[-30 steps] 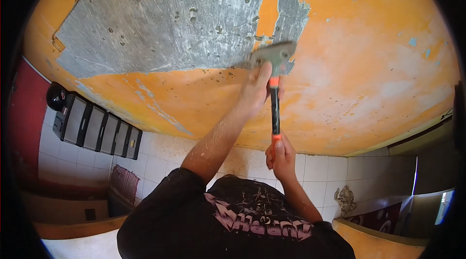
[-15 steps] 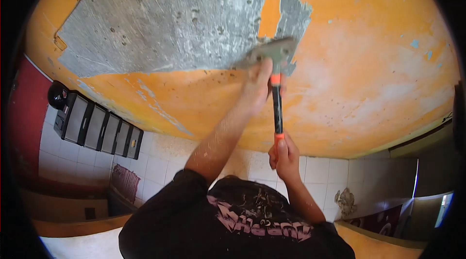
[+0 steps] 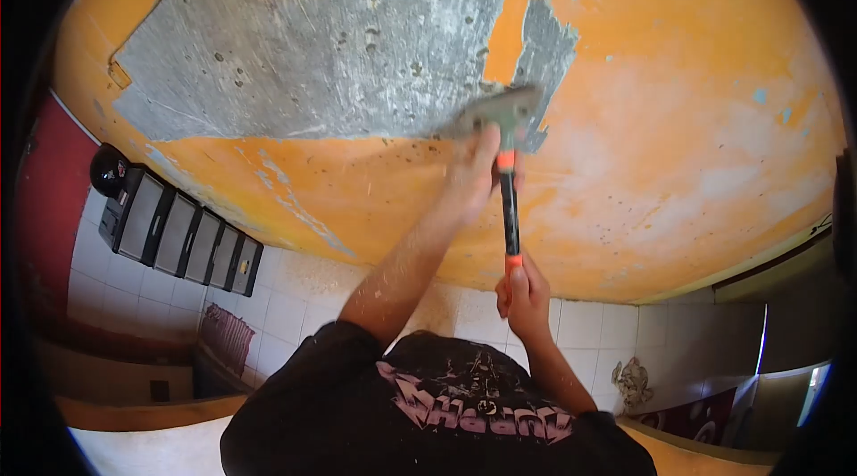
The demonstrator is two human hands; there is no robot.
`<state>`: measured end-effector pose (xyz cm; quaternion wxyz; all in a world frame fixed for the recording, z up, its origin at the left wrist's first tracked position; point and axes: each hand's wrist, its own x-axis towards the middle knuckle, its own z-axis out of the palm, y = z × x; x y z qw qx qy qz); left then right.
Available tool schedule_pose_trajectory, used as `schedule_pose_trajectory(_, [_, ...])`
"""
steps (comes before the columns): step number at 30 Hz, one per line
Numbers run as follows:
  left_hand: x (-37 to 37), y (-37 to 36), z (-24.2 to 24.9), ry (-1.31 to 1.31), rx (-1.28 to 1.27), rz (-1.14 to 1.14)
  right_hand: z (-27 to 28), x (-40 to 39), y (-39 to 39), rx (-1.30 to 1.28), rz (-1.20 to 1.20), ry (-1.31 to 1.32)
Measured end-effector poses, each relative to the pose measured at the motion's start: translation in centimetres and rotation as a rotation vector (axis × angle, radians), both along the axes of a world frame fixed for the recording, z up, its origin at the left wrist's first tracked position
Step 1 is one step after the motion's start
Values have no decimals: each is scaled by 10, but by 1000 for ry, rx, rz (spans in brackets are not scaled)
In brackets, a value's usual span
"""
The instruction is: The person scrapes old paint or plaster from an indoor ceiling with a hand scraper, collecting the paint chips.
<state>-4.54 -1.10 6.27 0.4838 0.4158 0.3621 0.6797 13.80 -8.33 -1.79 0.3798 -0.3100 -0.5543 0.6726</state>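
I hold a long-handled scraper [image 3: 510,217] against the wall, its wide grey-green blade smeared by motion. My left hand [image 3: 480,155] is closed around its neck just under the blade, partly blurred, with the thumb up on the head. Lower down, my right hand [image 3: 527,293] wraps round the orange-and-black grip's end. The blade crosses the lower edge of a bare grey patch [image 3: 295,48] and a narrow grey strip [image 3: 546,48]. Orange paint [image 3: 678,57] surrounds both, with a thin band of it between them.
A dark drawer unit [image 3: 183,231] stands at the left by the wall, a black helmet [image 3: 110,171] on its end. White floor tiles [image 3: 580,329] run along the wall's foot. A crumpled cloth [image 3: 632,382] lies at the right, a ridged mat [image 3: 228,333] at the left.
The view has shifted slightly, so the wall patches sit lower in the picture. The scraper and both hands appear a little lower too. Both hands keep their hold.
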Motion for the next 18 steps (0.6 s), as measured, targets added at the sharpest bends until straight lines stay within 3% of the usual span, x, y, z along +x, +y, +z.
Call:
schedule_pose_trajectory(1, [4,2,-24,-66,-18,-30,4,-4,7,36,-1,12])
schedule_pose_trajectory(4, [4,0,-18,-65,3,-40,13,-14,17,95,-16,34])
schedule_pose_trajectory(5, [-3,4,-8,25,94,-19,12,-11,14,98,-27,29])
schedule_pose_trajectory(8, [-7,8,24,-39,134,-8,5,-1,5,101,-19,-19])
schedule_pose_trajectory(11, [1,1,-24,-82,39,-49,-19,6,5,79,-18,-51])
schedule_pose_trajectory(14, [0,4,-28,-93,48,-52,-22,3,2,75,-54,-44])
schedule_pose_trajectory(17, [-12,6,12,-71,109,-33,14,-5,13,19,21,62])
schedule_pose_trajectory(18, [-10,4,4,-99,65,-43,9,-2,10,24,6,11])
